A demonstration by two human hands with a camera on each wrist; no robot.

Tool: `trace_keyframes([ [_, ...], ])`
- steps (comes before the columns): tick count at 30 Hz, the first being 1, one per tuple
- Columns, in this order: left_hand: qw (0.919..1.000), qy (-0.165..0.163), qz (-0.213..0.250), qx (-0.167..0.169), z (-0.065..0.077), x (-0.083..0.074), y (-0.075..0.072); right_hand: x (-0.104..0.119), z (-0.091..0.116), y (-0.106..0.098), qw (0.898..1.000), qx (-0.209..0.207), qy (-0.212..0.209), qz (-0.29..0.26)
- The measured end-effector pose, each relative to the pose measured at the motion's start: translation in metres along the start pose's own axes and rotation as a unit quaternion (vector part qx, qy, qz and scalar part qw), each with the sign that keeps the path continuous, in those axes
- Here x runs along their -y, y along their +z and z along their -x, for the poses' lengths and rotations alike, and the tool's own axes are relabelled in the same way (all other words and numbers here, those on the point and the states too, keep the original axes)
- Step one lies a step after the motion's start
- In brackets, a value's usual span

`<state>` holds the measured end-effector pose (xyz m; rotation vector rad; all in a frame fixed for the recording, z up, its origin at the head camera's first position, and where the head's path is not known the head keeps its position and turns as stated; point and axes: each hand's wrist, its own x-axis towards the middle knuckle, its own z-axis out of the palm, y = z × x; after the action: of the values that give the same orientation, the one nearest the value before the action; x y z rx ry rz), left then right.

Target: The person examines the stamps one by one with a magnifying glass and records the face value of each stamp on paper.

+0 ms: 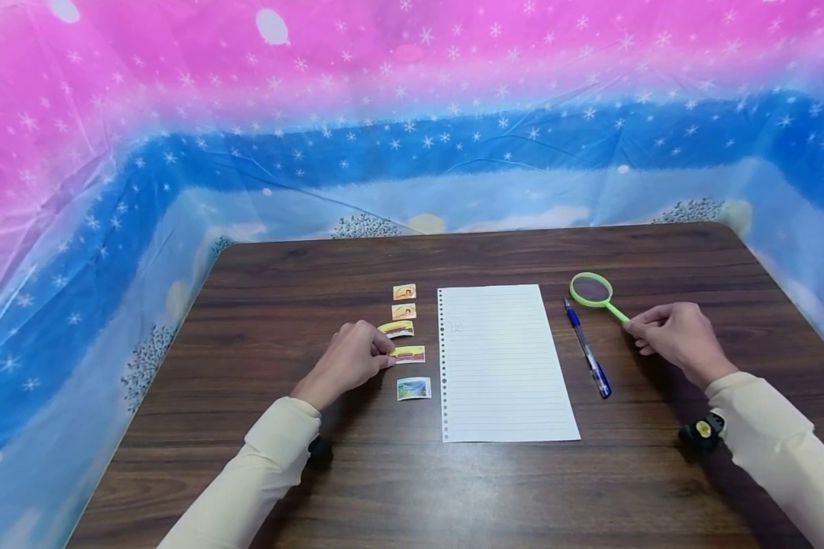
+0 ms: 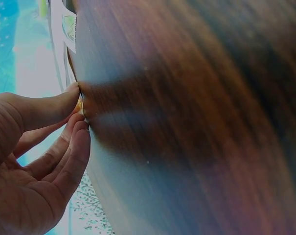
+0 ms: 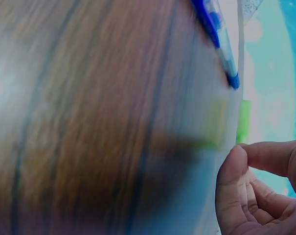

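A column of small postage stamps lies left of the lined paper sheet (image 1: 504, 366). My left hand (image 1: 349, 362) has its thumb and fingertips at the left end of a yellow-and-red stamp (image 1: 410, 354), pinching it close to the tabletop. A similar yellow stamp (image 1: 398, 329), slightly curved, sits just above it, close to the index finger. Below is a stamp with a blue-green landscape (image 1: 414, 388). My right hand (image 1: 680, 339) pinches the handle end of a green magnifying glass (image 1: 591, 290). In the right wrist view, thumb and forefinger meet at the green handle (image 3: 243, 121).
Two small orange stamps, an upper one (image 1: 404, 292) and a lower one (image 1: 404, 311), top the column. A blue pen (image 1: 587, 348) lies between paper and magnifying glass. The dark wooden table (image 1: 302, 274) is bordered by a pink-and-blue snowflake cloth (image 1: 419, 130).
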<state>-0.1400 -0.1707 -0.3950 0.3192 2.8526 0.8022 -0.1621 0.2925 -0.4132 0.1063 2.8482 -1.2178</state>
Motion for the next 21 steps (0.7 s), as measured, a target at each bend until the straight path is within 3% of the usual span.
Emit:
trace_keyframes([
  [21,1.0000,0.001,0.005,0.001,-0.002,0.004,0.001,0.040,0.009,0.031,0.998,0.043,-0.046,-0.026],
])
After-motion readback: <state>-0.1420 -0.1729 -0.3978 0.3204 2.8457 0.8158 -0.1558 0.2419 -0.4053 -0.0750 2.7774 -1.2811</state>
